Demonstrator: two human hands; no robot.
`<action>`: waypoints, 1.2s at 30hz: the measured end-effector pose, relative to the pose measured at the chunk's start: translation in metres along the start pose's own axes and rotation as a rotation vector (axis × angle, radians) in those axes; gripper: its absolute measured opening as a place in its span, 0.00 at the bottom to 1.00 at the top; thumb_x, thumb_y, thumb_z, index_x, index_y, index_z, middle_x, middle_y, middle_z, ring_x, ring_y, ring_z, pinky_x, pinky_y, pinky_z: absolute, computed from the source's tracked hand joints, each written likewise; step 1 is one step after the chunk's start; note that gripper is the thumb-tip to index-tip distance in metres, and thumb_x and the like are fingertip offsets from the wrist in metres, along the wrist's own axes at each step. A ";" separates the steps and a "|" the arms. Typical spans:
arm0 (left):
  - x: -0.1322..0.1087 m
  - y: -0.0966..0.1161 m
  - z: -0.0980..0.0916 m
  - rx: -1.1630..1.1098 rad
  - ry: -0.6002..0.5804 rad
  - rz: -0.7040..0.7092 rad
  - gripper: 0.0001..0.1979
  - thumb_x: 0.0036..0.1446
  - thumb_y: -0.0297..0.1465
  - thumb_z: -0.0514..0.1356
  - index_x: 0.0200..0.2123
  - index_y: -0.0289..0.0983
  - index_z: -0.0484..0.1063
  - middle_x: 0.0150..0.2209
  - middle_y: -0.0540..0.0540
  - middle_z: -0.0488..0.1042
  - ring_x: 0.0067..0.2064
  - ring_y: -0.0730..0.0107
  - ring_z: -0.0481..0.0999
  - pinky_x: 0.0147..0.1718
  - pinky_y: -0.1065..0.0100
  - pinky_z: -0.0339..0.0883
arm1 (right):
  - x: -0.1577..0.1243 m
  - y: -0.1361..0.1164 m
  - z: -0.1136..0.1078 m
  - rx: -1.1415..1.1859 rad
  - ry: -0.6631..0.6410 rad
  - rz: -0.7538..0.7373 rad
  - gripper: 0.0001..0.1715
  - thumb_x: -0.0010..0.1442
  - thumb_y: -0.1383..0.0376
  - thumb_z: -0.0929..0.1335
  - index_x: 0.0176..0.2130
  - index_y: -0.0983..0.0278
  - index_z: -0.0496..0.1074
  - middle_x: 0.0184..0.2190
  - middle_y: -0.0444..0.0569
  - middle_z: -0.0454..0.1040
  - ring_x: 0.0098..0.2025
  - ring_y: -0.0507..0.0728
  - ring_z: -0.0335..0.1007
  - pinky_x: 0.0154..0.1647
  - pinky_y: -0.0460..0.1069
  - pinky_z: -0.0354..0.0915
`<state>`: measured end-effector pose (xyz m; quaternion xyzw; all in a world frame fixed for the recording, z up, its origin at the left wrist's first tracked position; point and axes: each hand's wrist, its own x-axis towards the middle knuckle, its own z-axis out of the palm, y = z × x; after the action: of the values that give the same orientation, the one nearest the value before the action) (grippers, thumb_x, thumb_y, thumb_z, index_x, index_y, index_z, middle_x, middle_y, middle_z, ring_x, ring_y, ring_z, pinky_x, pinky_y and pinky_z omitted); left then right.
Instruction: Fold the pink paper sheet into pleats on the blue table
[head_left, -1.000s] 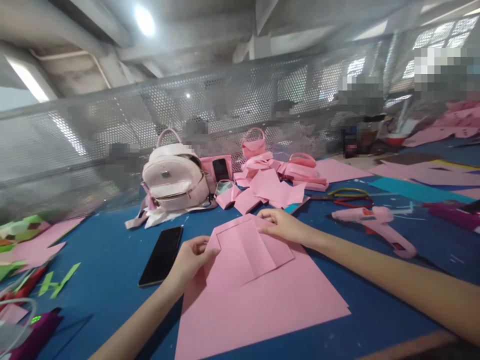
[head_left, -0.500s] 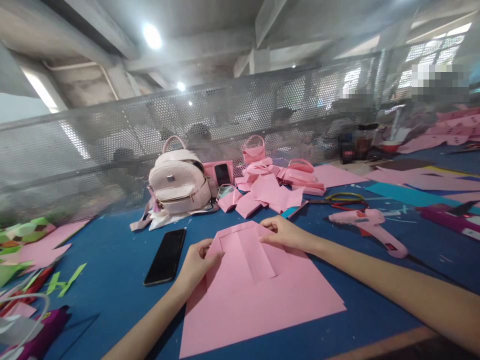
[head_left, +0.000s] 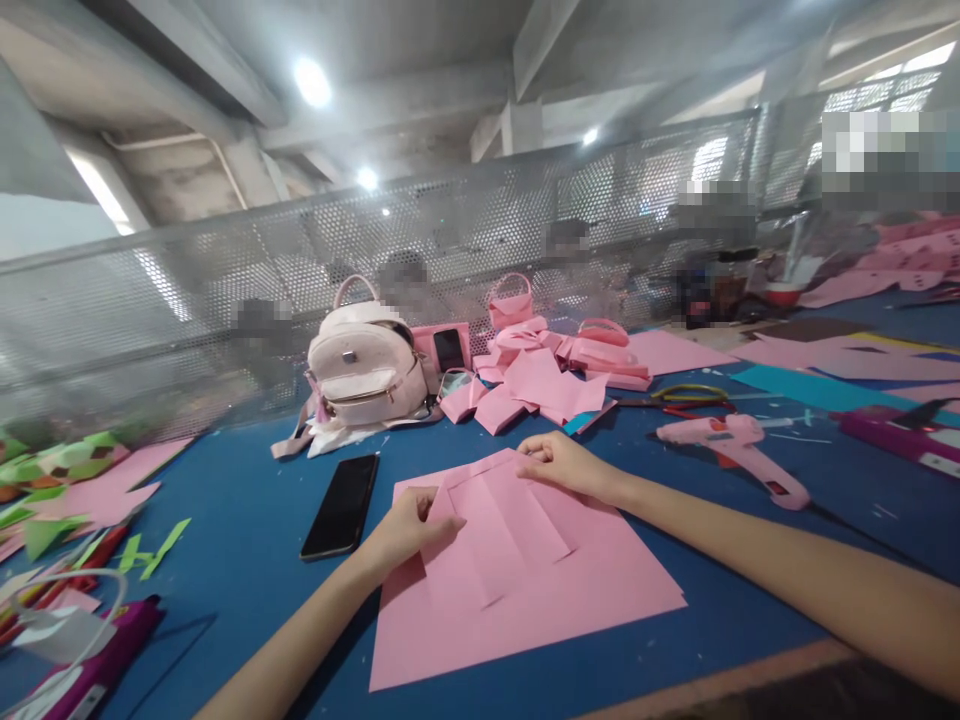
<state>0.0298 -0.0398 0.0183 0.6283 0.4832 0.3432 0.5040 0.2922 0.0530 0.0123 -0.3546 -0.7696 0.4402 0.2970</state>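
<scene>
A creased piece of pink paper [head_left: 501,535], with folded flaps along its far edge, lies over a larger pink paper sheet [head_left: 615,605]. My left hand [head_left: 416,530] pinches the creased piece at its left edge, thumb on top. At its far right corner, my right hand [head_left: 562,465] grips it between thumb and curled fingers. The sheet underneath rests flat on the blue table, its corners showing past the smaller piece.
A black phone [head_left: 341,505] lies left of the paper. Beyond stand a white backpack [head_left: 367,370] and a heap of pink paper pieces [head_left: 544,385]. At right lie a pink glue gun [head_left: 739,450], scissors [head_left: 694,395] and a purple power strip [head_left: 900,440]. Green paper strips [head_left: 161,548] lie left.
The creased piece has shifted toward me and slightly right over the larger sheet, with both hands still on it. The sheet's far left corner now shows. The view has turned slightly left.
</scene>
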 end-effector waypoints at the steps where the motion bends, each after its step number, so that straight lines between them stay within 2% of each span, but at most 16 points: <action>1: -0.001 0.001 0.000 -0.013 -0.026 -0.017 0.17 0.49 0.43 0.68 0.29 0.34 0.73 0.25 0.50 0.71 0.25 0.72 0.68 0.25 0.72 0.60 | 0.000 0.001 0.000 -0.013 -0.017 -0.002 0.20 0.53 0.51 0.70 0.27 0.64 0.64 0.21 0.38 0.57 0.23 0.49 0.50 0.24 0.45 0.47; 6: -0.003 0.001 0.000 -0.052 -0.036 -0.060 0.24 0.51 0.51 0.63 0.24 0.36 0.64 0.21 0.54 0.63 0.21 0.78 0.58 0.21 0.74 0.52 | -0.005 -0.004 0.001 -0.090 -0.102 -0.048 0.24 0.54 0.54 0.69 0.23 0.61 0.53 0.20 0.36 0.46 0.23 0.48 0.41 0.23 0.46 0.40; 10: -0.003 0.001 0.003 -0.028 -0.010 -0.068 0.27 0.51 0.55 0.61 0.22 0.37 0.61 0.18 0.56 0.58 0.20 0.78 0.54 0.20 0.73 0.47 | -0.007 -0.010 0.002 -0.113 -0.116 -0.101 0.25 0.61 0.52 0.62 0.22 0.61 0.49 0.21 0.38 0.47 0.24 0.49 0.42 0.24 0.47 0.41; 14: -0.005 0.006 0.006 -0.002 -0.041 -0.068 0.28 0.51 0.56 0.60 0.22 0.38 0.60 0.18 0.56 0.57 0.20 0.78 0.52 0.21 0.72 0.44 | -0.008 -0.009 0.001 -0.116 -0.167 -0.132 0.27 0.59 0.55 0.63 0.19 0.60 0.45 0.18 0.38 0.43 0.22 0.49 0.40 0.24 0.48 0.39; 17: -0.006 0.007 0.005 0.027 -0.014 -0.039 0.29 0.53 0.56 0.59 0.20 0.39 0.55 0.18 0.57 0.51 0.21 0.79 0.47 0.21 0.71 0.40 | -0.009 -0.008 0.003 -0.103 -0.203 -0.137 0.26 0.59 0.59 0.62 0.18 0.60 0.43 0.17 0.37 0.40 0.21 0.48 0.37 0.23 0.49 0.37; 20: -0.006 0.005 0.003 0.054 0.011 -0.011 0.29 0.56 0.55 0.56 0.18 0.39 0.52 0.16 0.58 0.48 0.20 0.79 0.44 0.21 0.69 0.37 | -0.011 -0.009 0.004 -0.102 -0.211 -0.163 0.25 0.60 0.60 0.62 0.19 0.60 0.45 0.18 0.37 0.42 0.21 0.48 0.39 0.23 0.48 0.39; 24: -0.004 0.004 0.004 0.091 0.000 0.030 0.30 0.57 0.55 0.55 0.17 0.40 0.51 0.15 0.57 0.47 0.19 0.78 0.45 0.21 0.69 0.39 | -0.011 -0.013 0.004 -0.114 -0.233 -0.191 0.24 0.62 0.57 0.62 0.21 0.61 0.47 0.20 0.37 0.46 0.24 0.49 0.43 0.25 0.48 0.44; 29: -0.003 0.005 0.006 0.132 -0.018 0.072 0.30 0.55 0.57 0.55 0.19 0.39 0.50 0.20 0.56 0.46 0.24 0.77 0.45 0.24 0.69 0.40 | -0.013 -0.013 0.005 -0.124 -0.233 -0.183 0.26 0.62 0.56 0.62 0.20 0.61 0.45 0.19 0.37 0.43 0.23 0.48 0.40 0.24 0.48 0.42; 33: -0.002 0.004 0.004 0.136 -0.077 0.057 0.29 0.56 0.57 0.55 0.20 0.39 0.54 0.21 0.55 0.49 0.24 0.76 0.47 0.24 0.69 0.41 | -0.017 -0.013 0.010 -0.152 -0.235 -0.179 0.24 0.59 0.62 0.62 0.20 0.61 0.44 0.19 0.38 0.41 0.22 0.48 0.37 0.23 0.49 0.38; 36: -0.003 0.005 0.003 0.133 -0.136 0.037 0.27 0.57 0.54 0.56 0.22 0.38 0.59 0.21 0.55 0.53 0.23 0.76 0.48 0.23 0.69 0.40 | -0.018 -0.014 0.014 -0.178 -0.223 -0.192 0.21 0.58 0.65 0.62 0.20 0.61 0.45 0.20 0.38 0.43 0.22 0.48 0.39 0.23 0.49 0.39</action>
<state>0.0327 -0.0437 0.0225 0.6910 0.4581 0.2761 0.4863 0.2882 0.0267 0.0164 -0.2532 -0.8641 0.3764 0.2181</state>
